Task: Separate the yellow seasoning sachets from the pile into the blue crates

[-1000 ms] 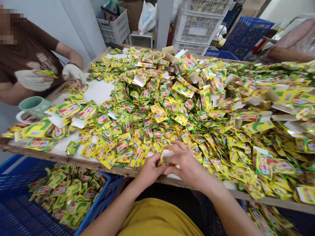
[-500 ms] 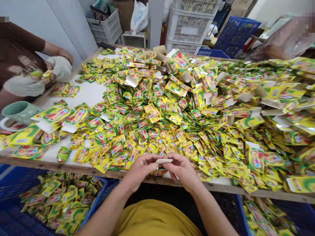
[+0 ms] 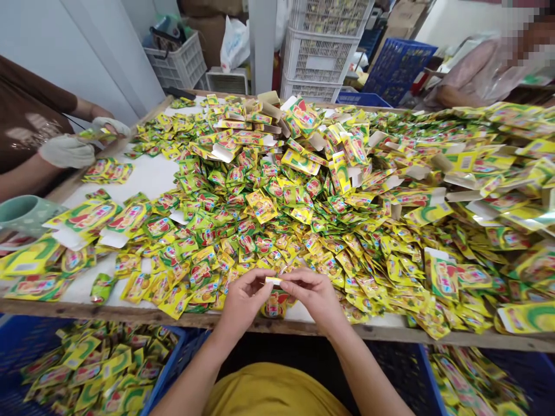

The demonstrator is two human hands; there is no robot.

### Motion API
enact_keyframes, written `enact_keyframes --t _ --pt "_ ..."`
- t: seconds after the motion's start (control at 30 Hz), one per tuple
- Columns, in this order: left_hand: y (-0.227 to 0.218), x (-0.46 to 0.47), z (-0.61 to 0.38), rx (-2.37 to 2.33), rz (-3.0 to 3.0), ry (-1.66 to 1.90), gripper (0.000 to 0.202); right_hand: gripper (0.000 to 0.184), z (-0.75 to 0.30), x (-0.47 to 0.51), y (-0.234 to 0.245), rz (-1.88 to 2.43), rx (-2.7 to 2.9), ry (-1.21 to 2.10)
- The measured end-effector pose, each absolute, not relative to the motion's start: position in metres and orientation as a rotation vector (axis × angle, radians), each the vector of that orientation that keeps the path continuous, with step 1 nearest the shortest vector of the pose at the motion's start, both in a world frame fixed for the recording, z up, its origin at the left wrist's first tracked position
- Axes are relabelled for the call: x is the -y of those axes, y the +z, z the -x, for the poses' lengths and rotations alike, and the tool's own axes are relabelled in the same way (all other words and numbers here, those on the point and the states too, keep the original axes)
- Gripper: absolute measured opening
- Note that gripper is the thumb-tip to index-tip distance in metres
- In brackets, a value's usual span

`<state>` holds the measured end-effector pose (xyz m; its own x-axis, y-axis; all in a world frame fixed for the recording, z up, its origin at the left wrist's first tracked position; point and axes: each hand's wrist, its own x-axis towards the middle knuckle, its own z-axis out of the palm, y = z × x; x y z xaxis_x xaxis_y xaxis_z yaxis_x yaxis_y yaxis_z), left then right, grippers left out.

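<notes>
Close to the table's front edge, my left hand (image 3: 245,297) and my right hand (image 3: 314,297) pinch a small yellow cardboard box (image 3: 275,303) between them. Its narrow top end, yellow and white, shows between my thumbs and fingertips. A printed front with red and green hangs below; my fingers hide its sides. Just beyond my hands lies a heap of small yellow pineapple-print sachets (image 3: 333,263). Green watermelon-print sachets (image 3: 212,202) pile up behind and to the left.
Flat open-flapped boxes (image 3: 303,162) lie over the heap. Blue crates with filled boxes (image 3: 99,364) stand below the wooden table edge (image 3: 130,312). At left are a green mug (image 3: 26,211) and a co-worker's gloved hands (image 3: 67,151). Another person (image 3: 468,75) is far right; white crates (image 3: 321,58) stack behind.
The box's white flap, raised before, is now folded down, and a yellow edge shows on top. The view has shifted slightly right. The co-worker's gloved hands at left have moved a little.
</notes>
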<state>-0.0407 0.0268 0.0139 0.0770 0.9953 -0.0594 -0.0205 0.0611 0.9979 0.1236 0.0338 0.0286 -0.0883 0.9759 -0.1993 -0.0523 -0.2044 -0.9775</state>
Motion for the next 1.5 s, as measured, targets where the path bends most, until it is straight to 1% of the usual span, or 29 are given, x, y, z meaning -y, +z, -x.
enact_keyframes --t 0.1,0.23,0.37,0.47,0.57,0.63,0.67,0.77,0.9,1.0,1.07,1.13,1.23,1.33,1.4,1.5 --pt "0.011 -0.030 0.042 -1.117 -1.291 1.168 0.007 0.012 -0.126 -0.033 0.028 1.237 1.200 1.380" --pt "0.008 -0.030 0.047 -1.024 -1.432 1.273 0.005 0.014 -0.127 -0.029 0.024 1.176 1.321 1.285" --pt "0.008 -0.025 0.053 -1.022 -1.581 1.230 0.009 0.012 -0.124 -0.015 0.023 1.220 1.477 1.051" --pt "0.007 -0.020 0.055 -0.965 -1.709 1.177 0.018 0.018 -0.127 -0.005 0.027 1.201 1.625 0.927" --pt "0.006 -0.017 0.055 -0.933 -1.793 1.081 0.024 0.019 -0.131 -0.018 0.032 1.259 1.664 1.016" --pt "0.005 -0.017 0.053 -0.942 -1.829 1.021 0.028 0.036 -0.128 -0.043 0.030 1.435 1.575 1.050" --pt "0.005 -0.017 0.052 -0.945 -1.842 1.005 0.030 0.041 -0.123 -0.059 0.027 1.575 1.495 1.021" --pt "0.003 -0.016 0.049 -0.938 -1.837 1.014 0.031 0.036 -0.101 -0.106 0.014 1.663 1.425 0.998" --pt "0.001 -0.016 0.049 -0.939 -1.773 1.001 0.030 0.040 -0.087 -0.132 0.009 1.604 1.374 1.089" --pt "0.000 -0.016 0.055 -1.150 -1.526 1.128 0.031 0.038 -0.112 -0.124 0.023 1.523 1.331 1.212" --pt "0.004 -0.014 0.067 -1.286 -1.271 1.230 0.028 0.036 -0.139 -0.112 0.035 1.467 1.319 1.312" --pt "0.012 -0.009 0.089 -1.333 -1.115 1.240 0.022 0.033 -0.164 -0.098 0.043 1.398 1.371 1.438" --pt "0.027 0.010 0.138 -1.428 -1.184 1.033 0.017 0.020 -0.187 -0.079 0.041 1.408 1.504 1.485" --pt "0.027 0.042 0.198 -1.646 -1.305 0.724 0.017 0.015 -0.194 -0.072 0.030 1.479 1.586 1.333" --pt "0.012 0.067 0.239 -1.808 -1.319 0.631 0.018 0.015 -0.194 -0.075 0.025 1.484 1.634 1.266" --pt "-0.023 0.105 0.296 -2.114 -1.314 0.541 0.016 0.015 -0.188 -0.089 0.025 1.445 1.763 1.285"
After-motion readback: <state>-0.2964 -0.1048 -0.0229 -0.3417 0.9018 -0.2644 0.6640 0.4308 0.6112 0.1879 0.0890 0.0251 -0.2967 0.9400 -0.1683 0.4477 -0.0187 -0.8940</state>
